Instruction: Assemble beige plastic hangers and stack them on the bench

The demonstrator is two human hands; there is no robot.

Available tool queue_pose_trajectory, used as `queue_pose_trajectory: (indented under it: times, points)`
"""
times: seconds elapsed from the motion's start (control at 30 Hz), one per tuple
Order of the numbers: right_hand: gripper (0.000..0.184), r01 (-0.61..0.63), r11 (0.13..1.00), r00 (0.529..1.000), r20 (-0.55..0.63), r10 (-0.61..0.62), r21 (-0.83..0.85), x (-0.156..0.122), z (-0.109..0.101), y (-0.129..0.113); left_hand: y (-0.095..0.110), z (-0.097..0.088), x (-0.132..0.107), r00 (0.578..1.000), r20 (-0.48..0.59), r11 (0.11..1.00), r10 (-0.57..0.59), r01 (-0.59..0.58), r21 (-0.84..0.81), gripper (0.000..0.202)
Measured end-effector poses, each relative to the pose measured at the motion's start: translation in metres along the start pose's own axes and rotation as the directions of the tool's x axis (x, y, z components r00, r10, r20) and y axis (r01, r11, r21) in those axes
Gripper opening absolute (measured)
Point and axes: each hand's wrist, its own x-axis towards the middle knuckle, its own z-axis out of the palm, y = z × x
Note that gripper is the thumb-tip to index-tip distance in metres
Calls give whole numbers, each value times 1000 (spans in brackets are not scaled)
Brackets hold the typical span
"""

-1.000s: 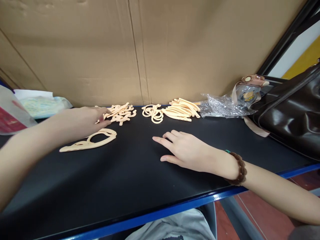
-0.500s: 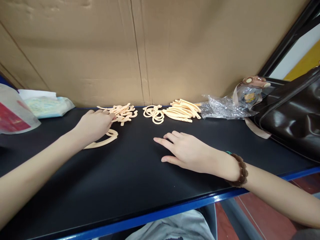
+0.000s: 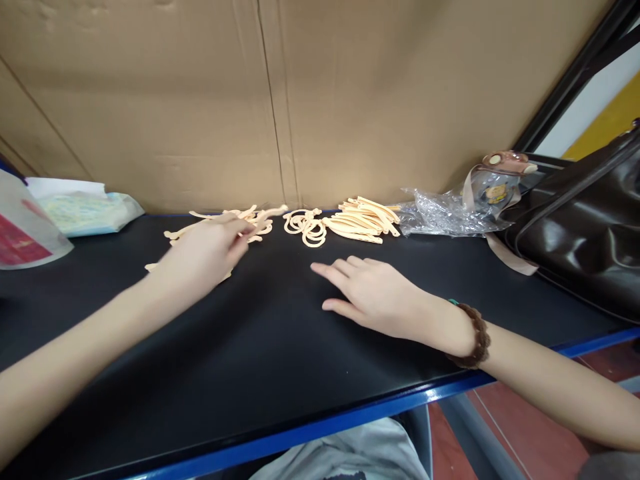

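Looped cream frame point(image 3: 151, 267): lying mostly hidden below the left hand.
Left hand point(image 3: 200, 250): pinching one wavy cream strip point(image 3: 273, 213) between thumb and fingers.
Pile of curved cream pieces point(image 3: 247, 213): lying just behind that hand, the nearer one.
Held strip: projecting rightward from the fingertips, long axis running roughly crosswise; far end uncertain.
Cream rings point(image 3: 306, 227): clustering near its tip.
Right hand point(image 3: 373, 290): spreading loosely, grasping nothing.
Change since half a second ago: strip end now showing beyond the fingers; right hand staying nearly put.
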Motion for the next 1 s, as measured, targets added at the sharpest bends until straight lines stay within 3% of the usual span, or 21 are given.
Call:
queue_pose_trajectory:
  times: [0.1, 0.23, 0.33, 0.43, 0.57, 0.63, 0.7, 0.8, 0.87, 0.93, 1.0]
  points:
    - [51, -175, 979, 983, 31, 179, -103, 1, 3, 11, 32, 5, -12, 984, -27, 981, 175, -177, -84, 29]
    - [44, -197, 972, 976, 67, 207, -131, 1, 5, 23, 65, 6, -29, 896, -2, 893, 445, -444, -71, 28]
    - [40, -168, 976, 981, 75, 179, -141, 1, 5, 24, 72, 5, -34, 789, 23, 789, 614, -613, -39, 26]
    - [39, -158, 977, 982, 79, 170, -145, 1, 6, 21, 71, 7, -34, 765, 44, 766, 642, -638, -79, 26]
    - [39, -151, 978, 984, 75, 163, -144, 0, 6, 20, 63, 10, -26, 791, 37, 790, 611, -605, -99, 27]
    - [39, -149, 978, 984, 77, 161, -146, 0, 5, 21, 50, 9, -17, 801, 40, 802, 597, -597, -14, 32]
    - [39, -143, 979, 984, 87, 157, -147, -1, 4, 21, 31, 4, -7, 848, 64, 842, 526, -530, 100, 36]
    - [39, -130, 980, 984, 103, 147, -151, -1, 2, 21, -11, -8, 5, 942, 174, 885, 288, -331, 326, 36]
    - [39, -126, 980, 984, 105, 143, -153, -2, 2, 21, -42, -14, 7, 962, 251, 883, 110, -211, 419, 36]
    - [38, -124, 980, 985, 105, 141, -153, -2, 2, 21, -71, -15, 5, 955, 294, 904, -24, -105, 415, 45]
    - [38, -121, 981, 985, 104, 137, -151, -2, 2, 21, -93, -13, 2, 928, 347, 916, -133, -18, 400, 40]
